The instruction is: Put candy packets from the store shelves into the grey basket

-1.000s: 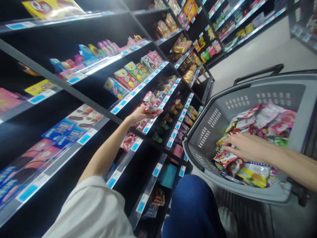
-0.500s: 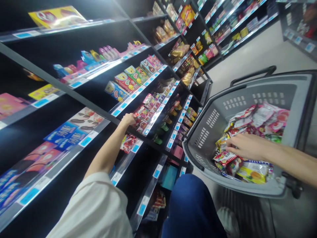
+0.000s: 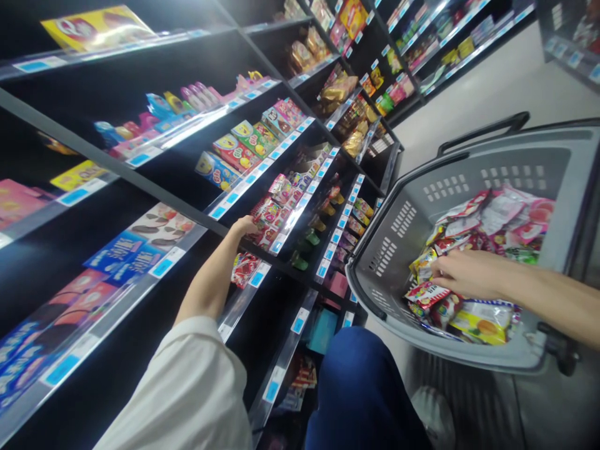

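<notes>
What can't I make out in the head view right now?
All in the head view:
Left hand: its fingertips, hidden by the hand itself; grip on the shelf packets unclear.
Under the right hand: covered by that hand.
Basket bottom: buried beneath packets.
Price labels: print too small and blurred.

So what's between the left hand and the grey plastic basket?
Head view, left hand to basket: shiny red packets, small green cups, blue shelf labels.
</notes>
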`<state>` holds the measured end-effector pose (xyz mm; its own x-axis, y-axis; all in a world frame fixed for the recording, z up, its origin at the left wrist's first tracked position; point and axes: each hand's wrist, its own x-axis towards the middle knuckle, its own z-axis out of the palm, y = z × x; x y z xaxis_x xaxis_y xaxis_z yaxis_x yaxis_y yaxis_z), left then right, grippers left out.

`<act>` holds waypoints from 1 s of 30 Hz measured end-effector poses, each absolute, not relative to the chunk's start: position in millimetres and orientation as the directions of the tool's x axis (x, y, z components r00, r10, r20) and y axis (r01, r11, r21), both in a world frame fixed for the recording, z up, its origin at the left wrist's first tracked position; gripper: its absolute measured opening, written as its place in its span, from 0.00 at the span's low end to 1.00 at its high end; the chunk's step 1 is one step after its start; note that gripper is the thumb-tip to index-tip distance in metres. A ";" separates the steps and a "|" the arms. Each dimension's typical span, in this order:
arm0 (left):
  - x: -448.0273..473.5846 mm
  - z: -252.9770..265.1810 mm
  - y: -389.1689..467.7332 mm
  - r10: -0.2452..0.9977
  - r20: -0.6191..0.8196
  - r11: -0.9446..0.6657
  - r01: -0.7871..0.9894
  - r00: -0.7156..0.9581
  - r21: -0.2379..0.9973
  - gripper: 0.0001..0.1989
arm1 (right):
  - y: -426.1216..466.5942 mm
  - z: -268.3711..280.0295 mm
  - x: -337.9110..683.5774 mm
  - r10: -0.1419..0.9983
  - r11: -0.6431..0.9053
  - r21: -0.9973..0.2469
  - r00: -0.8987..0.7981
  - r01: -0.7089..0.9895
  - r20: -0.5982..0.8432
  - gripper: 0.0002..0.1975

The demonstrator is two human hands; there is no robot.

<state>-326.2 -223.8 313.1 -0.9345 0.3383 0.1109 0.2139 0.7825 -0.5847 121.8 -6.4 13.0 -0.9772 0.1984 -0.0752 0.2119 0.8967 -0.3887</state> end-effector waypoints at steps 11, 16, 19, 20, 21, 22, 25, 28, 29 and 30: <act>-308.6 301.1 -207.7 0.373 0.241 0.746 0.136 -0.896 -0.651 0.40 | -6.1 4.9 120.9 0.180 0.902 -0.383 -0.980 0.198 -0.084 0.14; -301.9 298.8 -208.7 0.388 0.249 0.748 0.145 -0.887 -0.647 0.39 | -4.7 5.1 119.8 0.170 0.903 -0.382 -0.980 0.196 -0.102 0.14; -295.0 295.3 -208.1 0.390 0.245 0.742 0.145 -0.888 -0.654 0.36 | -4.5 4.5 120.8 0.173 0.904 -0.378 -0.980 0.199 -0.101 0.14; -291.4 294.0 -207.3 0.395 0.242 0.740 0.151 -0.886 -0.656 0.35 | -4.7 4.2 121.1 0.173 0.906 -0.375 -0.980 0.198 -0.101 0.14; -286.8 292.1 -206.1 0.403 0.239 0.737 0.158 -0.883 -0.657 0.33 | -5.0 4.1 121.3 0.173 0.907 -0.371 -0.980 0.199 -0.102 0.14; -280.8 289.0 -204.3 0.411 0.238 0.734 0.165 -0.880 -0.658 0.31 | -5.4 4.2 121.5 0.176 0.907 -0.368 -0.979 0.203 -0.106 0.14; -250.9 269.1 -193.5 0.497 0.283 0.719 0.206 -0.820 -0.664 0.30 | -6.4 6.4 121.6 0.181 0.908 -0.361 -0.977 0.211 -0.116 0.14; -200.6 233.8 -170.8 0.822 0.333 0.549 0.488 -0.461 -0.679 0.27 | -6.5 9.8 121.5 0.173 0.914 -0.347 -0.975 0.213 -0.142 0.15; -180.7 220.1 -160.0 0.898 0.307 0.440 0.613 -0.315 -0.657 0.24 | -6.2 10.8 121.6 0.177 0.915 -0.338 -0.972 0.219 -0.152 0.15; -160.5 205.8 -147.9 0.952 0.215 0.305 0.738 -0.218 -0.602 0.20 | -6.0 11.8 121.8 0.185 0.916 -0.329 -0.969 0.231 -0.163 0.15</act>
<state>-160.5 -147.9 205.8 -0.2180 0.9519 0.2153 0.7377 0.3052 -0.6022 121.8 -6.0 11.8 -0.9690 0.1853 -0.1632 0.2305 0.9156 -0.3295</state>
